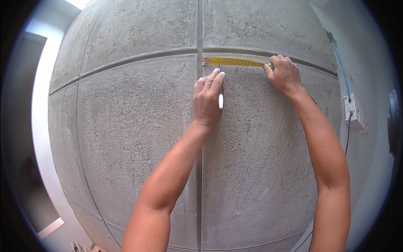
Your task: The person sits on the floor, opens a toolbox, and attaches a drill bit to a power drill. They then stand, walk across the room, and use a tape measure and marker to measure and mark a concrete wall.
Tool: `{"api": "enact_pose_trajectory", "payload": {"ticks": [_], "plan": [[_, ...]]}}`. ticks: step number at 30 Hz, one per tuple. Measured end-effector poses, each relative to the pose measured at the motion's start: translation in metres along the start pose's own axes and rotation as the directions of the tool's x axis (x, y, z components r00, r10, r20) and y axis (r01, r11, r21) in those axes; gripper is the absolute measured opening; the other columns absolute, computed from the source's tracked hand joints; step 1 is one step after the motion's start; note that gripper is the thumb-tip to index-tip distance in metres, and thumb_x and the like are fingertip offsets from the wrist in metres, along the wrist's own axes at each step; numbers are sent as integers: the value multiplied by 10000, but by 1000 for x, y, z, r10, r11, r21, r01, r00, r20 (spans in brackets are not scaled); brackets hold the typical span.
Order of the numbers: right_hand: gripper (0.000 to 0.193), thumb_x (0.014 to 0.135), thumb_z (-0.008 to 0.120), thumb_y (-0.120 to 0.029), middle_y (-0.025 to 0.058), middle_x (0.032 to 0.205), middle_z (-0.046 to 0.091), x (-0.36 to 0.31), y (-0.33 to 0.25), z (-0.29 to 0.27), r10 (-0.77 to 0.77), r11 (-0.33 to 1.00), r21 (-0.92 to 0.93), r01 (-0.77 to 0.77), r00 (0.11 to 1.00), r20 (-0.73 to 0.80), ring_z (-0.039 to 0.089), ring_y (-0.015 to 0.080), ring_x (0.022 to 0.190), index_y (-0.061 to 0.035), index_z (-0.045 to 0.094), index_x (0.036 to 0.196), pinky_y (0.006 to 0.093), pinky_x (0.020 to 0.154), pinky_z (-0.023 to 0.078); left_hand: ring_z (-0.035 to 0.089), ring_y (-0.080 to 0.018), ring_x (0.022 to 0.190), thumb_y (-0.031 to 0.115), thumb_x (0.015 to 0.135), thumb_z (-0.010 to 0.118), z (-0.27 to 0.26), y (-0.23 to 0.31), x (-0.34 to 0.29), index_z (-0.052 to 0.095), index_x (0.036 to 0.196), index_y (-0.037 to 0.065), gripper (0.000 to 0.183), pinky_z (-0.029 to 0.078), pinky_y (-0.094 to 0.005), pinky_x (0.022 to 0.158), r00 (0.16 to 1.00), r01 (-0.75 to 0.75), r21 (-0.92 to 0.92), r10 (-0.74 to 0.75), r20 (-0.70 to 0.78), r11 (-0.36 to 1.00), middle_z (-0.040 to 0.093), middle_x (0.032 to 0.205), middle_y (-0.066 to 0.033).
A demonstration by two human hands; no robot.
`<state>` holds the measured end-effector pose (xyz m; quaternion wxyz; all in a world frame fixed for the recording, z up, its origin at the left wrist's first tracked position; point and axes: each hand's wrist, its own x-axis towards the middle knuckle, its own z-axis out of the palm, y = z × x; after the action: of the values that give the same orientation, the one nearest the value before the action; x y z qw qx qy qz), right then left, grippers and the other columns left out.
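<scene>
the work surface is a grey textured wall [138, 138] of large panels divided by narrow grooves; one vertical groove [200, 25] and one horizontal groove [138, 59] cross near the upper centre.

a yellow tape measure blade [233, 61] lies flat against the wall just below the horizontal groove, on the upper edge of the panel to the right of the vertical groove. its metal end hook [204, 61] sits at that panel's upper left corner, beside the vertical groove. the blade runs rightward into the right hand.

the right hand [284, 75] is closed around the far end of the tape and presses it to the wall; the tape case is mostly hidden under the fingers, with only a dark edge showing at the thumb.

the left hand [207, 97] is just below the blade, near its hook end, fingers drawn together and clamped on a white marker [221, 100]. the marker stands roughly upright, its upper end under the fingertips close to the lower edge of the blade; whether the tip touches the wall cannot be told.

at the right edge of the wall a white electrical box [353, 111] is mounted, with a blue cable [342, 71] running up from it and a dark cable [348, 130] hanging below.
</scene>
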<state>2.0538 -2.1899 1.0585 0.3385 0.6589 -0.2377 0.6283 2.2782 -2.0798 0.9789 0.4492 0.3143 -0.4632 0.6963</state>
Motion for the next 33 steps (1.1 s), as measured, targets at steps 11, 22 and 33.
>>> {"api": "enact_pose_trajectory", "payload": {"ticks": [11, 22, 33], "plan": [[276, 970, 663, -310, 129, 977, 715, 0, -3, -3, 39, 999, 17, -40, 997, 67, 689, 300, 979, -38, 702, 984, 469, 886, 556, 634, -325, 1236, 22, 948, 640, -18, 7, -10, 657, 1303, 59, 357, 456, -501, 1091, 999, -11, -65, 13, 31, 998, 666, 1332, -170], [273, 966, 648, -297, 147, 916, 710, 0, 5, 2, 8, 991, 134, -4, 1000, -27, 685, 290, 866, -32, 704, 927, 460, 785, 559, 656, -286, 932, -10, 901, 657, -73, 31, -47, 631, 1321, 63, 427, 493, -492, 993, 991, -3, -271, 39, 130, 963, 653, 1013, -116], [209, 983, 656, -263, 1, 734, 653, -229, -96, -92, -74, 265, 687, -677, 696, 714, 582, 108, 624, -80, 738, 923, 316, 584, 489, 668, -210, 995, 430, 1018, 622, -180, 108, -116, 522, 1429, 18, 591, 561, -387, 873, 861, 460, -567, -187, 473, 683, 628, 1101, -147]]}}
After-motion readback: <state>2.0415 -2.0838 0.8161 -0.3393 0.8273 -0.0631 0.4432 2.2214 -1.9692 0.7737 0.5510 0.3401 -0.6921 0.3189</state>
